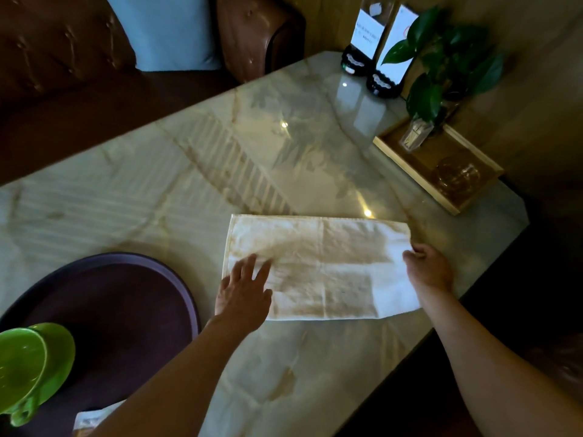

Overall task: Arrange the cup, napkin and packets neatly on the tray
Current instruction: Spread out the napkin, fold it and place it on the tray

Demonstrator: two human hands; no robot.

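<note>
A white cloth napkin (325, 263) lies folded into a long rectangle on the marble table. My left hand (244, 291) rests flat on its left end with the fingers spread. At the napkin's right end my right hand (429, 269) pinches the edge. The round dark purple tray (176, 279) sits at the lower left. On the tray stand a green cup (19, 357) and its green saucer (60, 351). A pale packet (90, 421) peeks out at the tray's near edge, partly hidden by my left forearm.
A wooden tray (454, 200) at the far right holds a toothpick holder (411, 137) and a glass ashtray (457, 178). Behind it are a leafy plant (441, 67) and two standing sign holders (378, 48). A brown leather sofa (94, 58) lies beyond the table's far edge.
</note>
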